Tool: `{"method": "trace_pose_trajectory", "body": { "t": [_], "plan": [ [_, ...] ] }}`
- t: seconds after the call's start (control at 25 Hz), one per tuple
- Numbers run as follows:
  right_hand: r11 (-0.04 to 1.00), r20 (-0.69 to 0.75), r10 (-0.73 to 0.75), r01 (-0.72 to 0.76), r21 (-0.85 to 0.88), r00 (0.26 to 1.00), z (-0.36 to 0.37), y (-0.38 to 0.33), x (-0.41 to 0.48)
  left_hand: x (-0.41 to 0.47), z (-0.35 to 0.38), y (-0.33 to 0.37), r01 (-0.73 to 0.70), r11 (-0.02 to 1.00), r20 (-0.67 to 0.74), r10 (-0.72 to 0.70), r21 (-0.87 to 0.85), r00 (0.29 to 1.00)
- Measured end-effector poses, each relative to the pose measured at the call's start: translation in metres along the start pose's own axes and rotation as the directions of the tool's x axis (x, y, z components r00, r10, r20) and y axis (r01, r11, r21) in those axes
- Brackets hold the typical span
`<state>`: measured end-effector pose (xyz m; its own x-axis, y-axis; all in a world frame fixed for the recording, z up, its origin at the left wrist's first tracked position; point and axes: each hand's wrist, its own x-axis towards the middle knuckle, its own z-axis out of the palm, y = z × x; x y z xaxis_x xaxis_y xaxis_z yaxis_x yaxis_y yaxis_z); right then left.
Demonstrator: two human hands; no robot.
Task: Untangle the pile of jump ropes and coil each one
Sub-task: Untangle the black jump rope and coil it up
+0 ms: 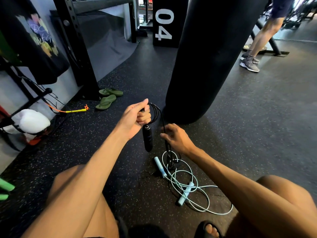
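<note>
Jump ropes lie in front of the punching bag (205, 57): one black and part-coiled, one pale blue and loose.
Left hand (135, 115) grips the black jump rope (155, 110) in loops just before the bag, its thick handle (147, 140) dangling; right hand (176, 138) curls round the thin cord. The pale blue jump rope (186, 193) sprawls on the floor (257, 117). Both look light, limp and springy, best held by the handles.

Bag (211, 57), 12–1 o'clock: top cut by frame edge. Bystander (264, 36) at 2: cut off above waist. Green handles (6, 186) at 8: clipped by L edge. L hand (135, 117) hides where black rope (147, 140) coils gather. R hand (178, 140): pinching cord or only touching, can't tell. Cord's low end at 5 is lost in blue rope (188, 184) on dark floor.
</note>
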<state>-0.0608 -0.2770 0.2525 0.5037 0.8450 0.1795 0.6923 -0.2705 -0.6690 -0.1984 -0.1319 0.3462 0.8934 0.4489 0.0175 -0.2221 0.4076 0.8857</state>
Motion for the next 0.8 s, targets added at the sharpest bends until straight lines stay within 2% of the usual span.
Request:
{"method": "trace_pose_trajectory", "body": {
  "t": [0.12, 0.2, 0.32, 0.4, 0.48, 0.6, 0.72, 0.8],
  "plan": [
    [0.999, 0.209, 0.054, -0.053, -0.012, 0.977, 0.005, -0.003, -0.001, 0.0, 0.002, -0.002, 0.011, 0.999, -0.003, -0.011, -0.039, 1.0],
    [0.993, 0.233, 0.09, -0.07, -0.093, 0.968, 0.011, 0.005, -0.006, 0.001, -0.001, 0.0, -0.014, 0.996, -0.047, 0.01, -0.083, 0.999],
    [0.985, 0.167, 0.105, -0.079, -0.154, 0.98, 0.007, 0.026, -0.016, 0.006, -0.015, 0.007, -0.098, 0.981, -0.227, 0.058, -0.17, 0.972],
    [0.981, 0.116, 0.145, -0.128, -0.145, 0.983, -0.005, 0.038, -0.02, 0.009, -0.032, 0.011, -0.174, 0.963, -0.404, 0.078, -0.207, 0.911],
    [0.967, -0.015, 0.241, -0.242, -0.08, 0.97, -0.021, 0.052, -0.023, 0.012, -0.051, 0.014, -0.245, 0.942, -0.542, 0.085, -0.229, 0.836],
    [0.902, -0.207, 0.397, -0.421, -0.091, 0.894, -0.048, 0.077, -0.033, 0.014, -0.077, 0.018, -0.304, 0.926, -0.67, 0.081, -0.222, 0.738],
    [0.779, -0.252, 0.521, -0.575, -0.25, 0.816, -0.075, 0.103, -0.052, 0.013, -0.103, 0.022, -0.339, 0.913, -0.73, 0.071, -0.227, 0.68],
    [0.69, -0.274, 0.62, -0.678, -0.256, 0.735, -0.09, 0.118, -0.067, 0.011, -0.119, 0.022, -0.358, 0.903, -0.759, 0.058, -0.237, 0.648]
  ]
}}
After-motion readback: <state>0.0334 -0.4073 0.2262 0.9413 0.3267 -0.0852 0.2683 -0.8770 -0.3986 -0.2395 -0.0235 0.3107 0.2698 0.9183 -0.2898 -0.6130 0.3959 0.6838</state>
